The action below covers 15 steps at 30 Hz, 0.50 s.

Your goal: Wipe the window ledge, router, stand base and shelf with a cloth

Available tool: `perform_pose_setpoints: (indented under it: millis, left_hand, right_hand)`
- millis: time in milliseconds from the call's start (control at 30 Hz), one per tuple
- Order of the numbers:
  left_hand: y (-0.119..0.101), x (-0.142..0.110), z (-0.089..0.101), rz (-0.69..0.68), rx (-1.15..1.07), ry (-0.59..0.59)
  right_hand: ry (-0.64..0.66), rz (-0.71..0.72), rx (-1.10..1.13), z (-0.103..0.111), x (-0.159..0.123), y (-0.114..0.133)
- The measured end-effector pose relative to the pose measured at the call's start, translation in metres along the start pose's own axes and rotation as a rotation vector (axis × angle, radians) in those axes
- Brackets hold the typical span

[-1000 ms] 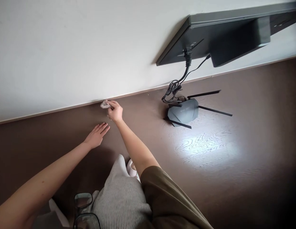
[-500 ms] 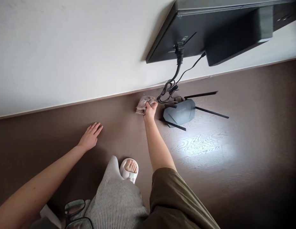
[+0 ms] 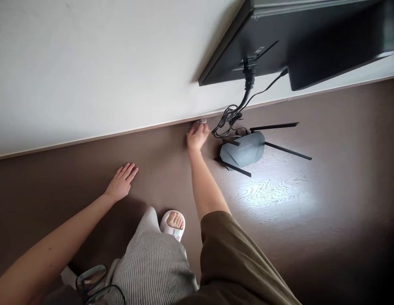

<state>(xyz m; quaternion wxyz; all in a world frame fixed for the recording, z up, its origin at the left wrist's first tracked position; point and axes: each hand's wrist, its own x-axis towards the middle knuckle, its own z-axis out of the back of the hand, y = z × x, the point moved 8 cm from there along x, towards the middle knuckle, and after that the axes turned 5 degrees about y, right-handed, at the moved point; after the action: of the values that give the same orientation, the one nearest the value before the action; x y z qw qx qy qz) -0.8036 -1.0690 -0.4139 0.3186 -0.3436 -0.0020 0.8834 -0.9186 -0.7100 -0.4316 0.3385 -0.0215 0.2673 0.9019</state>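
Observation:
My right hand [image 3: 197, 136] is closed on a small pale cloth [image 3: 198, 123], pressing it against the floor where the brown floor meets the white wall's skirting strip [image 3: 120, 133]. Most of the cloth is hidden under the hand. My left hand [image 3: 122, 181] lies flat on the dark brown floor [image 3: 327, 140] with fingers stretched out, holding nothing. A grey router [image 3: 246, 149] with black antennas sits just right of my right hand.
A tangle of black cables [image 3: 228, 119] runs from the router up to a dark flat screen [image 3: 295, 42] on the wall. My foot in a white slipper [image 3: 173, 223] and a striped trouser leg are below. Glasses [image 3: 92, 281] hang at the lower left.
My right hand slid the cloth rightwards along the skirting towards the router, then pushed it up into the wall edge. My left hand stayed flat on the floor.

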Motion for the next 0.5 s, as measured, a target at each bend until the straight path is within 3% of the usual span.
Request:
perform_pose_setpoints:
  millis: [167, 333, 400, 500]
  left_hand:
    - [0.014, -0.004, -0.001, -0.075, 0.020, 0.085]
    - [0.050, -0.026, -0.002, 0.004, 0.039, 0.107]
    - [0.067, -0.039, -0.006, 0.025, 0.040, 0.101]
    - [0.094, -0.060, -0.014, 0.024, 0.014, 0.073]
  right_hand:
    - [0.272, 0.302, -0.062, -0.075, -0.084, 0.096]
    - [0.516, 0.601, 0.051, -0.146, -0.169, 0.203]
    - [0.614, 0.571, 0.197, -0.157, -0.184, 0.220]
    - [0.585, 0.306, 0.523, -0.144, -0.173, 0.194]
